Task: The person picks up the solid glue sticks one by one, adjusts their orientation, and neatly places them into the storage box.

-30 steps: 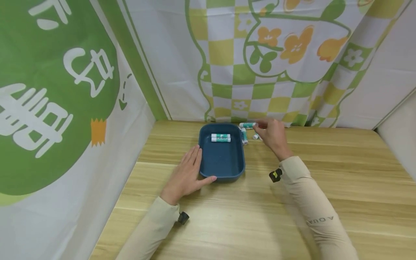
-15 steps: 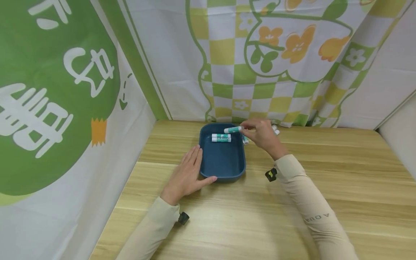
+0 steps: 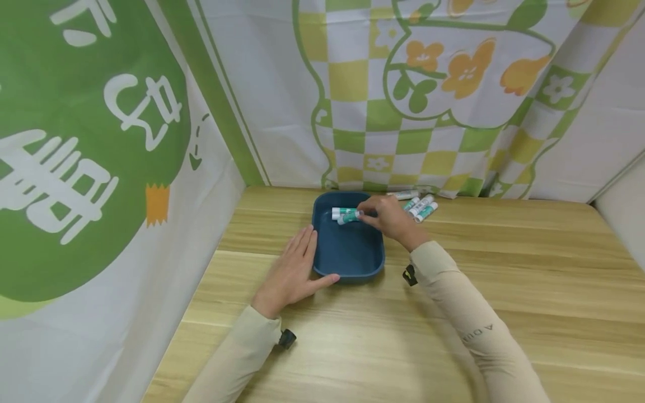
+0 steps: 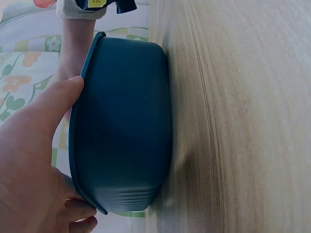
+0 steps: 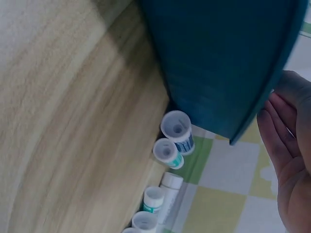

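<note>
A dark blue plastic bin stands on the wooden table. My left hand rests against it, fingers straight along its left side and thumb on the near rim; the left wrist view shows that thumb at the rim. Over the bin's far part, my right hand pinches a white-and-teal glue stick between thumb and fingers. It lies slightly slanted over the glue sticks in the bin, partly covering them. In the right wrist view the bin wall hides the fingertips of my right hand.
Several loose glue sticks lie right of the bin, behind my right hand. One more white stick lies by the patterned curtain at the table's back edge. The wooden table extends toward me and to the right.
My right hand has carried a glue stick from the pile by the curtain leftward into the bin, lowering it beside the others. My left hand has kept its place on the bin.
</note>
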`<state>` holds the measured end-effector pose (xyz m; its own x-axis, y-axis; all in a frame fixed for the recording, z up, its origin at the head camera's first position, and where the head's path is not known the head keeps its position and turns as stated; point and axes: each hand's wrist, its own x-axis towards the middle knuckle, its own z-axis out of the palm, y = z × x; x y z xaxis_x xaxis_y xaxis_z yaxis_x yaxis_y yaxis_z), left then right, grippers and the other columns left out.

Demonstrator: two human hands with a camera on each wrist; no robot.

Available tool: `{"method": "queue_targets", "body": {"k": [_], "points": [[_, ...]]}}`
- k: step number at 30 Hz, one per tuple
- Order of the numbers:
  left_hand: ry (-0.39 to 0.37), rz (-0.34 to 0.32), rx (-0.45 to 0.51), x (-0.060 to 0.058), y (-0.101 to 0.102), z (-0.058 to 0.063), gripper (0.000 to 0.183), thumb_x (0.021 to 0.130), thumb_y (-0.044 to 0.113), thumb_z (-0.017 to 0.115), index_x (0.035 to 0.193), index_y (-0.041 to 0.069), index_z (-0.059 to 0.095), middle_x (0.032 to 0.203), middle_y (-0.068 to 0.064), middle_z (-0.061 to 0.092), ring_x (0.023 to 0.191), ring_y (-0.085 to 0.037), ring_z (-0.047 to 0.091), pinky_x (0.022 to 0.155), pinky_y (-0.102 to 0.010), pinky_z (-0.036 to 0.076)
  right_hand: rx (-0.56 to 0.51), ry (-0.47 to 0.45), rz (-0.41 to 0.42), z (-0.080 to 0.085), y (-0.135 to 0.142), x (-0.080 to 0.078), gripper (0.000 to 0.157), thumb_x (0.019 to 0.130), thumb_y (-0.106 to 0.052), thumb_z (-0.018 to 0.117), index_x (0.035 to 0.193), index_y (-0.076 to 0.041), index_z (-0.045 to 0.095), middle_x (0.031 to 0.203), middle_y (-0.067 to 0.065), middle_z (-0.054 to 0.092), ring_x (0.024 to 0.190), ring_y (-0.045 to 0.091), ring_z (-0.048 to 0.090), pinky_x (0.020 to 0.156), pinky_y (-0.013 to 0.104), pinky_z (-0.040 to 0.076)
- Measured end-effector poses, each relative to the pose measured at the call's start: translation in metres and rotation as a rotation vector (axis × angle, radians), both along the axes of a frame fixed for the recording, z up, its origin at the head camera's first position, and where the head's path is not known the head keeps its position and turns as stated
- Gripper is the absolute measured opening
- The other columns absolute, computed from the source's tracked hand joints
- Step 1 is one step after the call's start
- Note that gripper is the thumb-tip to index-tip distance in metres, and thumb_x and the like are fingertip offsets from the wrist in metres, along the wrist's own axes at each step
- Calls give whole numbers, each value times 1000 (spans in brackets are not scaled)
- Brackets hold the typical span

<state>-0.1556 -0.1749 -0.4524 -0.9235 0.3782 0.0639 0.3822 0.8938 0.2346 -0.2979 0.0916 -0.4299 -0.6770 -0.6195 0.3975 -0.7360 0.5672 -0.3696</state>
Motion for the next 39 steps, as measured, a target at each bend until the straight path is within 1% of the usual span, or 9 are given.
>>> {"method": "queue_targets", "body": {"k": [7,12,16,21,24,29,32,36,39], "points": [[10,0,-1,0,1,0,115,96,78,51,167,-4,14,177,-22,14,166,-35,15,136,-50,19,89,-22,8,-5,-7,-8,18,94,-9,80,108,2,80,103,17,80,93,29,77,83,42,65],[16,2,7,0,1,-1,114,97,77,52,167,-4,15,177,-22,14,166,-35,15,135,-51,19,244,-12,-40,-6,-11,-10,13,93,-9,81,104,-3,81,101,13,81,95,28,76,85,42,64],[18,1,12,0,1,-1,114,96,77,52,167,-4,15,177,-22,15,166,-35,15,135,-51,19,351,1,-54,-4,-17,-10,1,92,-7,80,92,-7,78,92,8,78,91,29,73,83,45,61],[15,-4,17,0,1,-2,114,97,77,52,167,-5,16,177,-22,13,166,-35,15,136,-50,18,420,-36,-87,-3,-24,-13,12,93,-6,78,82,-10,74,85,6,75,88,28,71,79,44,59],[12,-1,16,-1,1,-2,113,97,77,52,167,-5,15,177,-22,13,166,-34,14,136,-50,18,446,-62,-120,-4,-29,-16,12,93,-6,78,83,-10,75,88,7,76,88,28,73,79,43,61],[11,3,4,-1,1,-2,113,97,77,50,167,-4,14,177,-21,13,166,-34,14,136,-50,18,486,-96,-182,-4,-34,-17,2,93,-5,77,93,-7,78,97,11,79,94,30,74,82,45,63],[6,2,-4,-1,1,-2,113,97,78,49,167,-4,14,177,-21,12,167,-34,13,136,-50,18,495,-97,-206,-5,-37,-17,4,94,-4,75,95,-6,77,100,13,79,95,32,75,82,46,63],[-7,0,-8,-1,1,-1,113,97,78,49,168,-3,12,178,-21,11,167,-34,13,136,-49,17,443,-88,-198,-4,-35,-16,8,96,-3,72,95,-6,79,99,13,79,94,31,75,81,46,63],[-1,-2,-7,-1,1,-1,113,97,78,49,167,-4,12,177,-22,12,167,-34,13,136,-49,17,375,-87,-177,4,-28,-14,10,98,-7,73,103,-4,81,103,14,80,96,31,76,83,46,63]]}}
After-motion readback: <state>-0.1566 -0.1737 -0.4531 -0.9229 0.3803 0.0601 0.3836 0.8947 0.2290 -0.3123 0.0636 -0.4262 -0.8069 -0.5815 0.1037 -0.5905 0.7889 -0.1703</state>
